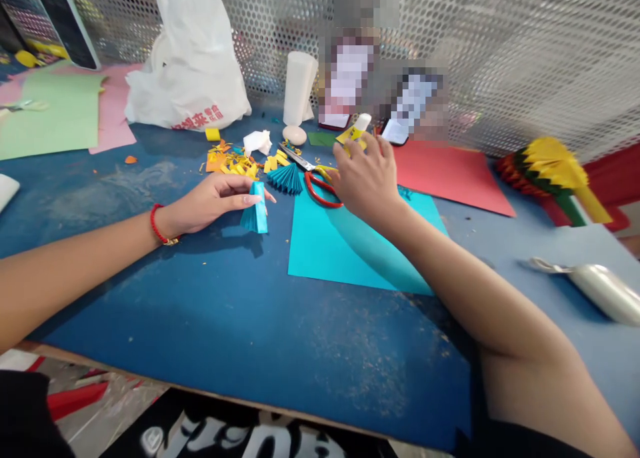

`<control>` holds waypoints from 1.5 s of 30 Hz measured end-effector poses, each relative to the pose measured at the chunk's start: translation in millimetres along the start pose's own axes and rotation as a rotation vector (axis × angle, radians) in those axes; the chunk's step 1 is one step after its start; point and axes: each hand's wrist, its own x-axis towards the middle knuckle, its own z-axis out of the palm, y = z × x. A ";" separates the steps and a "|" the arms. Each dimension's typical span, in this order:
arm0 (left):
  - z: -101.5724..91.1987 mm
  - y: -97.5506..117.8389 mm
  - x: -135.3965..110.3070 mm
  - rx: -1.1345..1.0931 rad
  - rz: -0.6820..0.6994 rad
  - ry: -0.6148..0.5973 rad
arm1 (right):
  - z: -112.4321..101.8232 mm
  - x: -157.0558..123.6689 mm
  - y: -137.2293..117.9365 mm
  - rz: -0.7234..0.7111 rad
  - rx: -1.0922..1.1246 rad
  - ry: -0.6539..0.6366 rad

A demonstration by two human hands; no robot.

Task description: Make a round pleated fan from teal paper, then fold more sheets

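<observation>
My left hand [220,201] pinches a small pleated piece of light-blue paper [261,208] between thumb and fingers, above the blue table. My right hand [367,178] is stretched forward over the red-handled scissors [323,190], fingers apart and slightly bent. Its fingertips are at a yellow glue stick with a white cap [361,123]; whether they touch it I cannot tell. A second pleated blue fan [286,179] lies by the scissors' blades. Below my right hand and forearm lies a sheet of turquoise paper [325,248].
Yellow and orange paper scraps [230,161] are scattered behind my left hand. A white plastic bag [193,71], a white tube [299,88] and two phones [413,105] stand along the perforated metal panel. Red paper [450,178] and a yellow folded-paper piece [555,165] lie to the right.
</observation>
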 end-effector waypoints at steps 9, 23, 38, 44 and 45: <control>4.5 -3.1 0.6 0.017 0.063 0.159 | 30.5 50.5 -54.1 0.217 0.311 -0.253; 9.1 -8.0 0.4 0.167 0.112 0.312 | 9.3 56.3 -73.9 0.197 0.344 -0.414; 7.1 -9.1 -0.9 0.339 0.144 0.397 | -7.1 21.3 -64.9 -0.116 0.853 0.024; 6.8 -12.6 0.1 0.252 0.143 0.440 | 5.8 2.1 -76.0 -0.069 1.070 0.148; 7.3 -13.1 0.3 0.235 0.137 0.443 | 11.2 0.0 -76.3 -0.039 1.052 0.163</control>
